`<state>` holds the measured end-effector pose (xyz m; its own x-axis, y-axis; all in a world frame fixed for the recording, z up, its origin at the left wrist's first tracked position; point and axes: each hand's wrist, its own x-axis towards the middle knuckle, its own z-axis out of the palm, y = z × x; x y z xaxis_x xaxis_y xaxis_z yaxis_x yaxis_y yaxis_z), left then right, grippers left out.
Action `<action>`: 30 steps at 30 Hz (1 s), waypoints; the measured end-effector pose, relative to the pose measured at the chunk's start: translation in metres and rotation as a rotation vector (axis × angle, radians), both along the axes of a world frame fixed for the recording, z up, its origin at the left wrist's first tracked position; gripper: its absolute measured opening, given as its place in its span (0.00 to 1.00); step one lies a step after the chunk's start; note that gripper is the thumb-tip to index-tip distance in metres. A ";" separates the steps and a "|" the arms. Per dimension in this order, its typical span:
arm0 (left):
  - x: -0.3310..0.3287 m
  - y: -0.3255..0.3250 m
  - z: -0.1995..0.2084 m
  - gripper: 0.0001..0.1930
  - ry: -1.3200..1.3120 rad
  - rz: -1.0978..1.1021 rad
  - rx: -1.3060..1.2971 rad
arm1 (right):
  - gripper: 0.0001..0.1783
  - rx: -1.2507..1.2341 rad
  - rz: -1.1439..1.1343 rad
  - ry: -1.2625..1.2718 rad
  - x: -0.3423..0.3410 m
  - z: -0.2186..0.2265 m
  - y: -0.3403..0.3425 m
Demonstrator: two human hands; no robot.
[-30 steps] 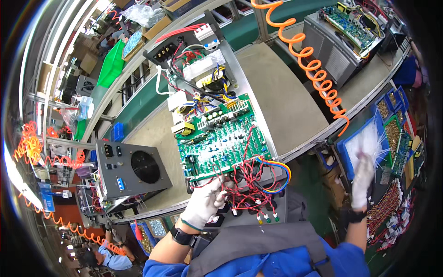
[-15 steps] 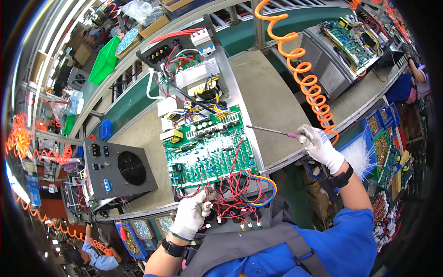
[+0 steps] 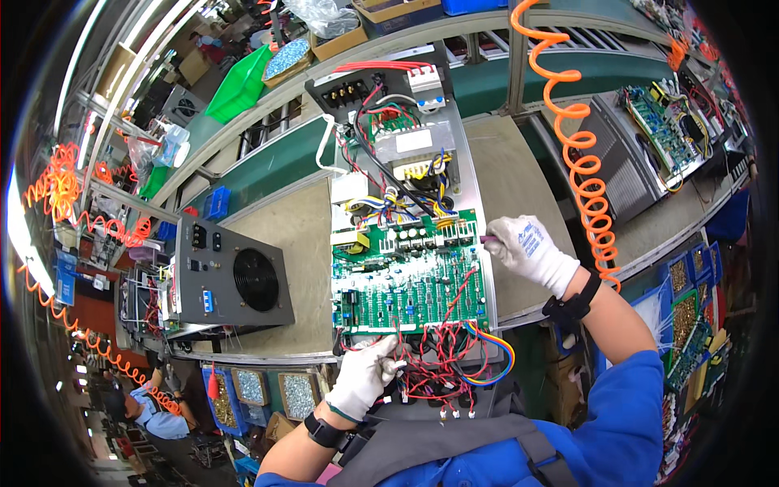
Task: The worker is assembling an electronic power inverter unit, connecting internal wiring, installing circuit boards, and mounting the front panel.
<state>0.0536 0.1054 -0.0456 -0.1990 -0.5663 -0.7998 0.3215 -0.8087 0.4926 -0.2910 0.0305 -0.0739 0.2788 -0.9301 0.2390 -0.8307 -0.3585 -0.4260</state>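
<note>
A green circuit board (image 3: 410, 284) lies at the front of an open metal chassis (image 3: 471, 183). My right hand (image 3: 535, 253), in a white glove, is closed around the purple handle of a screwdriver (image 3: 492, 240) at the board's right edge. The screwdriver's shaft is hard to make out against the board. Also gloved, my left hand (image 3: 363, 378) is at the board's near left edge, beside a bundle of red wires (image 3: 438, 357). Its fingers are closed, and what they hold is hidden. A rainbow ribbon cable (image 3: 505, 357) loops out at the board's near right corner.
A grey metal unit with a round fan (image 3: 231, 280) stands to the left. An orange coiled air hose (image 3: 574, 122) hangs to the right of the chassis. Farther right sits another opened unit (image 3: 625, 158). Trays of small parts (image 3: 300, 394) line the near side.
My right hand has come in toward the board with the screwdriver, whose shaft showed plainly before. The whole view has shifted. My left hand keeps its place by the board's near edge.
</note>
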 end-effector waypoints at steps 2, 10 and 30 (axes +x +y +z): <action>0.002 -0.002 0.003 0.10 -0.060 -0.120 -0.049 | 0.11 -0.006 0.005 0.023 0.003 -0.003 -0.001; 0.000 -0.005 0.044 0.13 -0.210 -0.255 0.036 | 0.09 -0.190 -0.198 0.196 0.024 -0.012 0.018; -0.015 -0.011 0.026 0.12 -0.220 -0.290 -0.014 | 0.11 -0.015 -0.116 -0.332 0.021 -0.005 0.025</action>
<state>0.0391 0.0948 -0.0195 -0.1771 -0.5226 -0.8340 -0.0346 -0.8436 0.5359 -0.2696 0.0553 -0.0789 0.0759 -0.9467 0.3132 -0.6833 -0.2781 -0.6751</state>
